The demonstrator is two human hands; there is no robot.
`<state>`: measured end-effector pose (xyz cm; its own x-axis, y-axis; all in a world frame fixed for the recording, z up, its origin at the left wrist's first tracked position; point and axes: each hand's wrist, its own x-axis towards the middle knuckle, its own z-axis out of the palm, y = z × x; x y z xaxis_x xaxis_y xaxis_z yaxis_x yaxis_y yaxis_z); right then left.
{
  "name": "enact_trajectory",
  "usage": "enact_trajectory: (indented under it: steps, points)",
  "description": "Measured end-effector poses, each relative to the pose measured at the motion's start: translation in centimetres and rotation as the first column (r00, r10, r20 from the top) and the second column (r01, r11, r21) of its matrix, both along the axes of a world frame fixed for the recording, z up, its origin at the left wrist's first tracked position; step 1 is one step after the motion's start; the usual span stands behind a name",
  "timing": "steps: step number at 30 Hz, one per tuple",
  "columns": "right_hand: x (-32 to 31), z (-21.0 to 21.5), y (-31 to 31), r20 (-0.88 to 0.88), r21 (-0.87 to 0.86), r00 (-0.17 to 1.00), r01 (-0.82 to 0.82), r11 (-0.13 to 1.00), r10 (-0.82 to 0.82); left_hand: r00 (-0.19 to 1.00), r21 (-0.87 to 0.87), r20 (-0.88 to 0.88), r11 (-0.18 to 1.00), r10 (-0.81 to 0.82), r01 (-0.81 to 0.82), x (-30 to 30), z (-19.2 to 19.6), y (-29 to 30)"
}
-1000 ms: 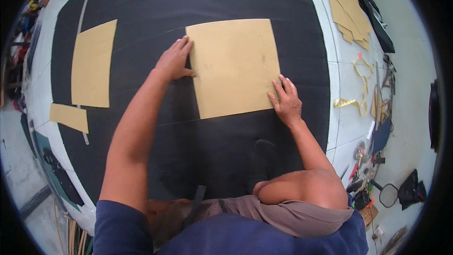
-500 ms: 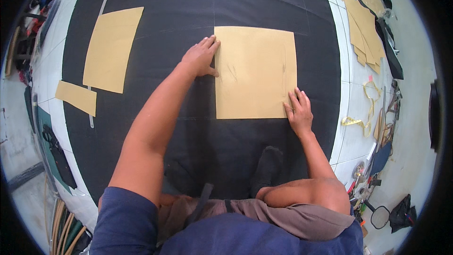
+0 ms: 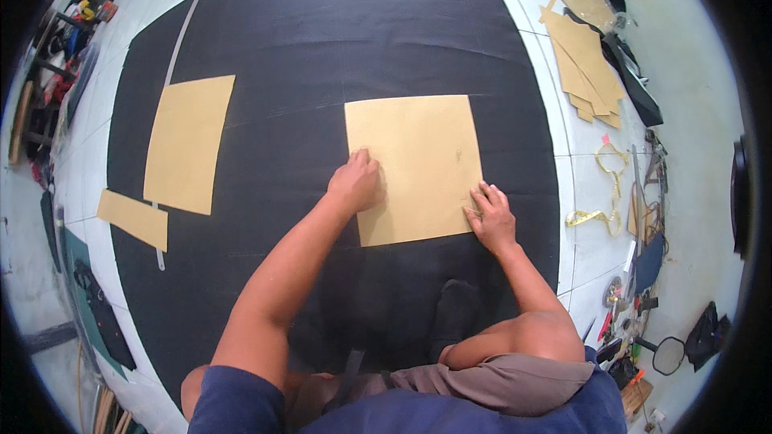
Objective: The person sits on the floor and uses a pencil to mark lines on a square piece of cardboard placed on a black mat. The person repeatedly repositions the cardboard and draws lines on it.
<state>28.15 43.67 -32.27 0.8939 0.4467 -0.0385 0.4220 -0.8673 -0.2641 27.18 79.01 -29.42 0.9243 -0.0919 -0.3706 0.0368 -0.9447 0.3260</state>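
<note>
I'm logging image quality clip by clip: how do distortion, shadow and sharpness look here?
Head view: the long pale strip bows and the corners go black; same head view: a soft shadow falls beside the left hand on the large tan sheet; head view again: clutter along the left rim looks soft, small items hard to tell apart.

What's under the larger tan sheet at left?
Black cloth shows around the sheet. A long pale strip emerges near its top left corner and below its bottom edge, so likely runs beneath. The covered stretch can't be seen.
</note>
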Motion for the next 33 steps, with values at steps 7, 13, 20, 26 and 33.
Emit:
enact_trajectory:
  steps: [7, 13, 20, 26, 33]
  points:
    - [0.0, -0.1, 0.1, -0.061, 0.005, 0.995, 0.078, 0.997, -0.078, 0.993, 0.105, -0.115, 0.994, -0.005, 0.017, 0.5, 1.2, -2.9]
    - [-0.5, -0.1, 0.1, -0.068, 0.109, 0.992, 0.114, 0.987, -0.107, 0.996, 0.023, -0.063, 0.998, 0.067, -0.066, -0.5, 1.0, -2.4]
    - [-0.8, -1.3, -0.1, -0.009, 0.112, 0.997, 0.082, 0.990, -0.082, 0.976, 0.035, 0.193, 0.994, 0.098, -0.106, -2.3, -1.2, 5.0]
    - [-0.8, -1.2, 0.0, -0.017, 0.107, 0.997, 0.076, 0.991, -0.075, 0.995, 0.083, 0.093, 0.996, 0.025, -0.032, -2.0, -0.1, 6.2]
    - [-0.6, -1.2, -0.3, -0.008, 0.121, 0.999, 0.048, 0.992, -0.047, 0.997, 0.121, 0.083, 0.993, -0.004, -0.006, -1.8, -0.6, 6.1]
